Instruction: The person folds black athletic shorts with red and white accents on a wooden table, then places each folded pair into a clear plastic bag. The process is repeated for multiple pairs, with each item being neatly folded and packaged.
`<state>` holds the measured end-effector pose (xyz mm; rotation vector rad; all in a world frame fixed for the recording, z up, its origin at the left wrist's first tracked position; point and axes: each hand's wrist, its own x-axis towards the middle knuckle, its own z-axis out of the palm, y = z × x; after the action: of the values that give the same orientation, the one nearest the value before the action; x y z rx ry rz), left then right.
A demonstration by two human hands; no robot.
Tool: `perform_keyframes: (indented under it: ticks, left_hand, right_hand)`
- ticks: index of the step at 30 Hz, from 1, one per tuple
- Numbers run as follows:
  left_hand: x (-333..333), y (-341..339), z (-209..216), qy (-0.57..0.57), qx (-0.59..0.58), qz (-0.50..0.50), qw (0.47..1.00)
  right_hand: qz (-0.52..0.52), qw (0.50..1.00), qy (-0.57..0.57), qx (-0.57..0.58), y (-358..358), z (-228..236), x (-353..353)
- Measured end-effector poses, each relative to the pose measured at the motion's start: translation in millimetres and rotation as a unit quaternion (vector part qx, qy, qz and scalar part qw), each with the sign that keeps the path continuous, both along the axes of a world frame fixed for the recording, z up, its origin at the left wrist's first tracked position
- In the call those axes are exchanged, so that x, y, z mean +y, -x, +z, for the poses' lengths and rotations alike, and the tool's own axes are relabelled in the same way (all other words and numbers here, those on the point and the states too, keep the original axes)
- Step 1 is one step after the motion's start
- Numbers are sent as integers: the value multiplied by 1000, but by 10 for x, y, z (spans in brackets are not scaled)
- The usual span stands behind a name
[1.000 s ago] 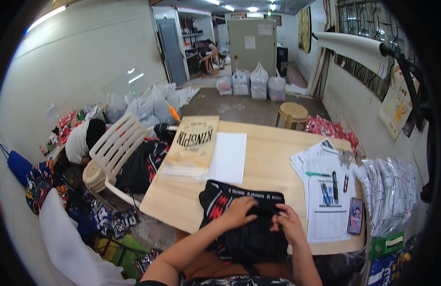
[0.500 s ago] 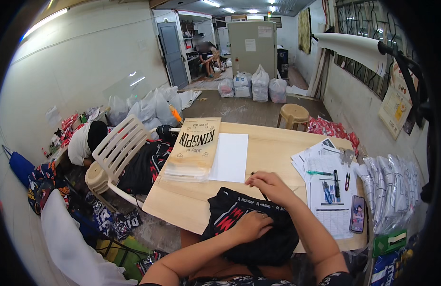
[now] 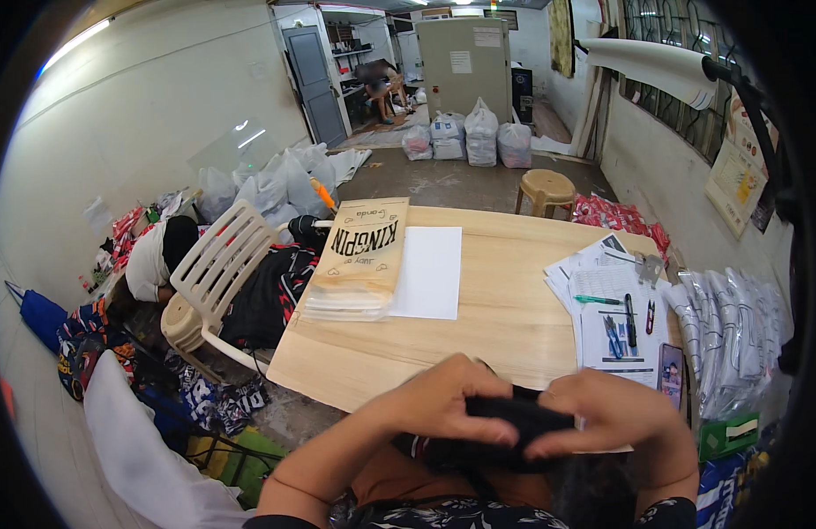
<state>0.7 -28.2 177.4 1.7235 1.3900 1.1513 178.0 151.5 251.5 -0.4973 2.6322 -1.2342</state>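
Black shorts (image 3: 514,428) are bunched up at the near edge of the table, close to my body. My left hand (image 3: 452,401) grips them on one side, its thumb laid across the fabric. On the other side my right hand (image 3: 611,410) grips them too, thumb pointing inward. The cloth between the two hands is smeared by motion, and its lower part is hidden behind my wrists. A little red and white trim shows below my left hand. Farther off on the wooden table (image 3: 505,264) lies a stack of tan printed bags (image 3: 364,251), partly over a white sheet (image 3: 433,273).
Printed papers (image 3: 593,273), pens (image 3: 630,319) and a phone (image 3: 671,370) lie at the table's right. Plastic-wrapped white bundles (image 3: 730,344) hang or stand beyond that edge. A beige plastic chair (image 3: 223,264) with dark clothes stands left, a stool (image 3: 546,187) behind.
The shorts, spread on the table before, are now lifted toward me and gathered between both hands. My right hand has come down and closed on them. The view has tilted slightly.
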Motion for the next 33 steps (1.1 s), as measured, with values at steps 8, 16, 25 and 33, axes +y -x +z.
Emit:
perform_keyframes:
  ticks: [8,16,25,33]
  left_hand:
    - [91,379,-226,-83,333,-57,938]
    - [-53,1734,1376,-394,593,395,581]
    - [-531,1286,1217,-205,620,304,694]
    - [-1166,581,1315,-155,333,257,894]
  right_hand:
    - [59,938,30,339,-602,796,650]
    - [-302,708,-419,482,-114,889,1343]
    - [-307,792,-353,391,27,509,935]
    - [-235,864,-130,425,-690,593,767]
